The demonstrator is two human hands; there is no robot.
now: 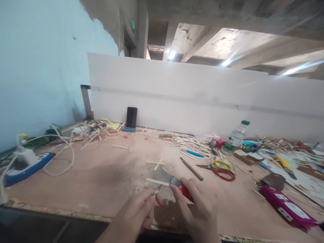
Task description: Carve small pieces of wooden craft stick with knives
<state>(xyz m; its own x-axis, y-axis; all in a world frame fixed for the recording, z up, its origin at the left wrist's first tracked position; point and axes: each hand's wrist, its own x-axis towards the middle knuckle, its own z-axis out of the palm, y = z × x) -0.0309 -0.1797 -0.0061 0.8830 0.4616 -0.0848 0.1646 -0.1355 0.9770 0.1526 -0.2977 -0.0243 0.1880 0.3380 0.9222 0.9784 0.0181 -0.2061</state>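
Observation:
My left hand point(141, 207) is closed in a pinch on a small purple-and-yellow patterned piece point(157, 190), whose kind I cannot make out. Beside it, my right hand point(198, 206) curls around a red-handled utility knife point(186, 193), its thin blade pointing away to the upper left. Part of the handle is hidden by the fingers. A flat wooden craft stick point(157, 182) lies on the table just beyond both hands. Farther off, two craft sticks point(158, 164) cross each other. To the right are a brown pen-like tool point(191, 168) and scissors point(224, 174) with red and yellow handles.
Loose craft sticks point(192, 144) are heaped at the back, near a blue pen point(192, 153). A phone point(131, 117) leans on the white partition point(177, 91). At right stand a water bottle point(234, 138) and a purple case point(288, 206); a cabled power strip point(30, 168) sits left.

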